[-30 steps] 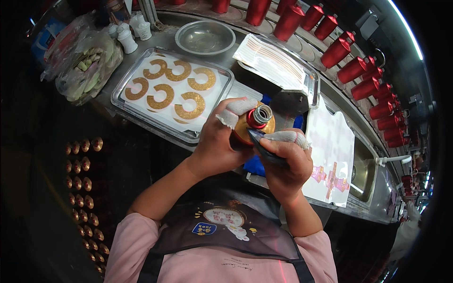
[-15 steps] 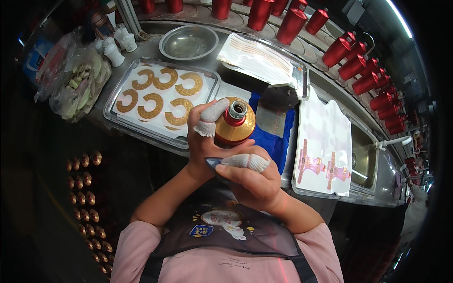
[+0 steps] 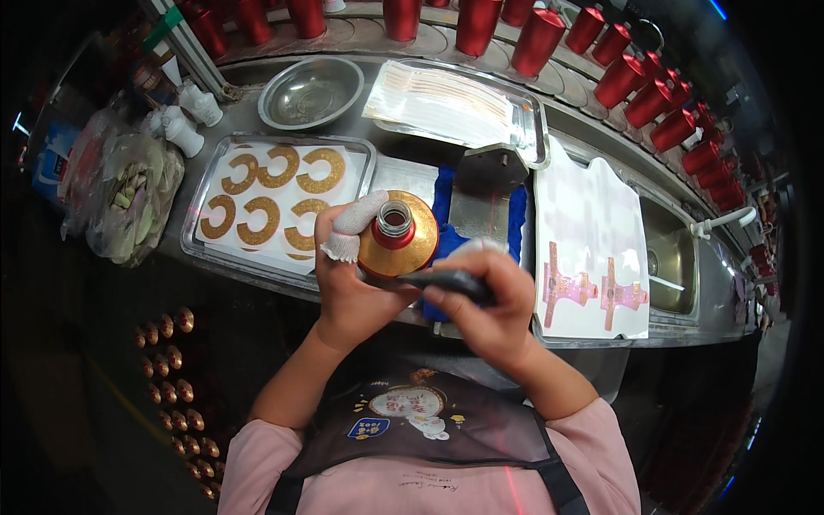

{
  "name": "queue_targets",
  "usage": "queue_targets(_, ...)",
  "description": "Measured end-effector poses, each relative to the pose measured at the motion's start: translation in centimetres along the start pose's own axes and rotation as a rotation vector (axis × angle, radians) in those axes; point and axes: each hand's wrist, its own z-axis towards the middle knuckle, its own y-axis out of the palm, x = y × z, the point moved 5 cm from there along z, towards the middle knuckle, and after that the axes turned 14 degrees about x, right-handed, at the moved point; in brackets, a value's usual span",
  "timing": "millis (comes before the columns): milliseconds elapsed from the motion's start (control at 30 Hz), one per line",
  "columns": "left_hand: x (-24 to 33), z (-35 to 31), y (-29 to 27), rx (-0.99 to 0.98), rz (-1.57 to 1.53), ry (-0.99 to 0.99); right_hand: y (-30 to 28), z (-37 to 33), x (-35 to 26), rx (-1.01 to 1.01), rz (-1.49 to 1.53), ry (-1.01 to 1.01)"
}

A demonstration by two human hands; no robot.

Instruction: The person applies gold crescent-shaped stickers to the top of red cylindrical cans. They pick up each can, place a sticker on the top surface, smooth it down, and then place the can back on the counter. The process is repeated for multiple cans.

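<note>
My left hand is wrapped round a red bottle with a gold-covered shoulder and an uncapped, clear threaded neck pointing up toward me. White fabric finger covers are on my left thumb and on a finger of my right hand. A dark, flat scraper-like tool is pinched in my right hand, its tip against or very near the bottle's lower edge. To the left, a metal tray bears a white sheet with several gold C-shaped decals.
Behind stand a steel bowl and a tray of pale striped sheets. A metal stand sits on blue cloth. Pink-and-gold decals lie right, beside a sink. Red bottles line the conveyor; gold-topped bottles stand lower left.
The bottle and my left hand have shifted slightly left and down in view. My right hand has swung right, and the dark tool now lies along the bottle's lower edge.
</note>
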Motion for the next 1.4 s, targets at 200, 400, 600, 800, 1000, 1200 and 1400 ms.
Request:
queue_targets(200, 0.1, 2.1, -0.2, -0.279, 0.027, 0.017, -1.4, 4.0, 5.1, 0.123, 0.036, 0.249)
queue_targets(400, -1.9, 3.7, -0.5, -0.62, -0.209, -0.36, -0.3, 6.5, 5.8, 0.05, 0.031, 0.281)
queue_targets(600, -0.5, 2.2, -2.0, -0.367, -0.094, -0.212, -1.0, 4.7, 0.9, 0.023, 0.016, 0.168)
queue_targets(800, 0.1, 0.8, -1.0, -0.175, 0.136, 0.025, -1.2, 4.2, 3.8, 0.047, -0.034, 0.239)
queue_targets(1000, -1.7, 3.3, -1.0, -0.461, -0.196, -0.243, 0.5, 7.7, 5.9, -0.044, -0.024, 0.294)
queue_targets(1200, -1.7, 3.1, -1.6, -0.427, -0.384, -0.474, 0.6, 8.4, 4.4, 0.054, 0.011, 0.296)
queue_targets(1400, -0.7, 1.3, -1.7, -0.269, 0.089, -0.109, 1.2, 8.8, 4.8, -0.102, -0.019, 0.335)
